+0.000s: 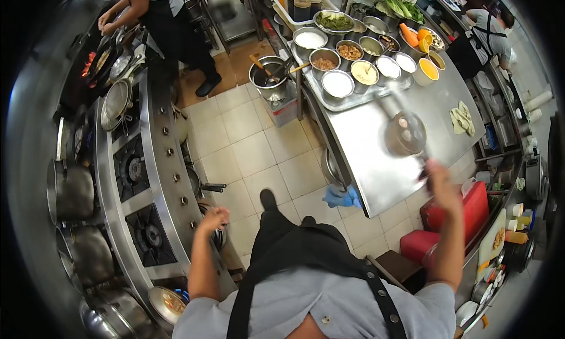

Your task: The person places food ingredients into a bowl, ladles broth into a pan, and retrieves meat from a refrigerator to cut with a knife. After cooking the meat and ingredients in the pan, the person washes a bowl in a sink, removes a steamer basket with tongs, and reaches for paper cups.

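My right hand (442,186), smeared by motion, is closed around the dark handle of a round metal saucepan (406,134). The saucepan is over the steel worktable (376,174); blur hides its contents and whether it touches the surface. A pale, elongated blur beyond it cannot be made out. My left hand (213,219) hangs beside the front edge of the gas stove (168,192), its fingers loosely curled with nothing visible in them. Metal bowls of ingredients, among them a bowl of white contents (338,84) and a bowl of creamy yellow food (364,72), stand beyond the saucepan on a tray.
A folded cloth (462,119) lies at the table's right side. A metal pot with utensils (269,78) stands left of the tray. Red containers (456,212) are near my right arm. A co-worker's dark trousers (182,39) show at upper left; another person (491,36) bends at upper right.
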Tool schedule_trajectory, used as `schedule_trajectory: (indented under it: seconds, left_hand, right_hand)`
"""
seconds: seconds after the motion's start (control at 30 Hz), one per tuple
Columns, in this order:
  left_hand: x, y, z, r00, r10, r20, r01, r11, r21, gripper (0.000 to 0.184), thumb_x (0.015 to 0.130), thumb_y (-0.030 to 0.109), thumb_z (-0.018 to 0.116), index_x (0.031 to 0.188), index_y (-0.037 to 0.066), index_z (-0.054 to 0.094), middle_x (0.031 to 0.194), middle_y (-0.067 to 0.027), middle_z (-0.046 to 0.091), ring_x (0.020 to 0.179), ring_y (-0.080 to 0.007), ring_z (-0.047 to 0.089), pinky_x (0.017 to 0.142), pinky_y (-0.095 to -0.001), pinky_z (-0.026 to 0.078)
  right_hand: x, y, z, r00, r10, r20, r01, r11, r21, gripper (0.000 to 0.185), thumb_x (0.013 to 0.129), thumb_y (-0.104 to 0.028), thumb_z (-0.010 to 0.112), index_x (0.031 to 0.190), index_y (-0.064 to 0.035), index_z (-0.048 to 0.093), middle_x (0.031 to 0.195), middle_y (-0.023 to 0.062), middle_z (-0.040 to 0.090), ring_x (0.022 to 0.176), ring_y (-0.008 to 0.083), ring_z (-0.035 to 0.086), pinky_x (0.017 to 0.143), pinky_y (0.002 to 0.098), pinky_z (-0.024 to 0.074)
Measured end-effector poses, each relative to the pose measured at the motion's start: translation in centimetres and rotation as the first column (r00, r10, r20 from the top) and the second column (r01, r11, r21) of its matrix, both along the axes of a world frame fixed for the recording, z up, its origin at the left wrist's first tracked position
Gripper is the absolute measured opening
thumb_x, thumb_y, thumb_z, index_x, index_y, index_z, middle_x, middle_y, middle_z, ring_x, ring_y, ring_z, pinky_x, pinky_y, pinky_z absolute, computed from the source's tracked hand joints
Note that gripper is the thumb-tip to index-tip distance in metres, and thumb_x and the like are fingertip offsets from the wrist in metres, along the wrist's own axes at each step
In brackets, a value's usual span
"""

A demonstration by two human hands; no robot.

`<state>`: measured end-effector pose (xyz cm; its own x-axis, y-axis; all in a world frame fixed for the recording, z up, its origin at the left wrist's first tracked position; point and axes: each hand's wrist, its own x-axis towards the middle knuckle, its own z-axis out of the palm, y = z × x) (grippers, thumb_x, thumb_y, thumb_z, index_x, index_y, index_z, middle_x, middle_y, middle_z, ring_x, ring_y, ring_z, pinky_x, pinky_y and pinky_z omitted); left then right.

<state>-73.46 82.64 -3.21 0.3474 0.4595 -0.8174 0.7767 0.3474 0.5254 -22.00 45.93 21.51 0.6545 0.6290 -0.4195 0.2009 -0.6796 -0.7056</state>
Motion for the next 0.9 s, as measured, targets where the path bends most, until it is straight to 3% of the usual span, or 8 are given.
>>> schedule_trajectory:
  seconds: [0.07,0.13,0.27,0.33,0.53,0.7,0.83,0.9]
  left_hand:
    - [1.3,-0.8,-4.0,0.99,-0.021,-0.139,0.013,0.998,-0.061,0.024,0.084,0.023,0.056,0.103,0.01,0.061,0.078,-0.0006,0.059,0.066,-0.0095,0.056,0.05,-0.0248,0.047]
    - [3.4,-0.3,-7.4,0.984,-0.129,-0.126,0.118,0.989,-0.093,0.024,0.084,0.023,0.056,0.104,0.012,0.062,0.075,-0.0002,0.058,0.06,-0.0098,0.054,0.048,-0.0252,0.046]
    - [7.7,3.5,-13.2,0.995,0.034,-0.093,-0.051,0.98,-0.193,0.019,0.081,0.021,0.059,0.095,0.009,0.061,0.074,0.0009,0.058,0.059,-0.0099,0.055,0.044,-0.0253,0.043]
    - [8.8,6.1,-14.0,0.99,-0.012,-0.141,-0.012,0.986,-0.166,0.018,0.081,0.021,0.06,0.093,0.007,0.06,0.075,0.0009,0.059,0.06,-0.0099,0.056,0.045,-0.0253,0.042]
    - [12.5,14.8,-14.4,0.995,0.012,-0.095,-0.018,0.998,-0.061,0.019,0.082,0.022,0.058,0.095,0.008,0.058,0.076,-0.0004,0.061,0.059,-0.0099,0.057,0.044,-0.0234,0.04]
    - [11.4,18.4,-16.2,0.995,0.1,-0.013,-0.101,0.987,-0.125,0.014,0.086,0.023,0.056,0.085,0.009,0.057,0.071,0.0,0.056,0.058,-0.0093,0.053,0.048,-0.0226,0.041]
    - [9.6,19.3,-18.7,0.993,0.055,-0.104,-0.091,0.919,-0.383,0.014,0.087,0.021,0.055,0.08,0.009,0.056,0.066,-0.0021,0.055,0.056,-0.0125,0.055,0.044,-0.0242,0.041]
    - [12.0,17.9,-17.1,0.983,-0.133,-0.13,0.091,0.954,-0.286,0.013,0.087,0.022,0.055,0.082,0.01,0.057,0.069,-0.0011,0.057,0.057,-0.0121,0.056,0.045,-0.024,0.041]
  right_hand:
    - [-6.2,6.4,-3.3,0.904,-0.054,-0.424,0.048,0.999,-0.023,0.059,0.091,-0.055,0.031,0.114,-0.0055,0.054,0.079,0.0048,0.061,0.047,0.0105,0.044,0.043,0.024,0.038]
    - [-10.2,11.1,-10.7,0.341,-0.092,-0.936,0.226,0.974,-0.013,0.057,0.089,-0.055,0.041,0.116,-0.0056,0.048,0.094,0.0063,0.058,0.056,0.0117,0.049,0.044,0.0241,0.04]
    - [-13.3,21.1,-23.4,0.644,-0.108,-0.757,0.225,0.973,0.052,0.025,0.084,-0.013,0.058,0.104,-0.0069,0.045,0.074,0.0044,0.051,0.056,0.0129,0.051,0.041,0.0253,0.0411]
    - [-12.0,26.7,-29.0,0.769,-0.176,-0.615,0.233,0.972,0.013,0.021,0.082,-0.008,0.054,0.101,-0.0068,0.044,0.068,0.0049,0.05,0.054,0.0138,0.052,0.038,0.0272,0.0419]
    - [-1.8,43.4,-40.1,0.797,-0.447,-0.405,0.481,0.876,-0.019,0.02,0.088,-0.015,0.047,0.103,-0.0048,0.041,0.075,0.0094,0.054,0.055,0.0162,0.055,0.039,0.0326,0.0454]
    - [5.8,52.1,-41.3,0.455,-0.447,-0.771,0.606,0.789,-0.1,0.037,0.086,-0.027,0.053,0.114,-0.0055,0.043,0.101,0.0142,0.051,0.072,0.0197,0.054,0.053,0.0324,0.0457]
    - [5.1,52.4,-39.5,0.674,-0.434,-0.598,0.621,0.771,0.14,0.061,0.084,-0.042,0.052,0.124,0.0015,0.037,0.121,0.0213,0.043,0.107,0.0274,0.042,0.087,0.0352,0.0333]
    - [3.1,49.3,-37.6,0.804,-0.407,-0.433,0.54,0.804,0.247,0.073,0.084,-0.05,0.051,0.129,0.005,0.034,0.13,0.0248,0.04,0.124,0.0313,0.036,0.104,0.0367,0.0271]
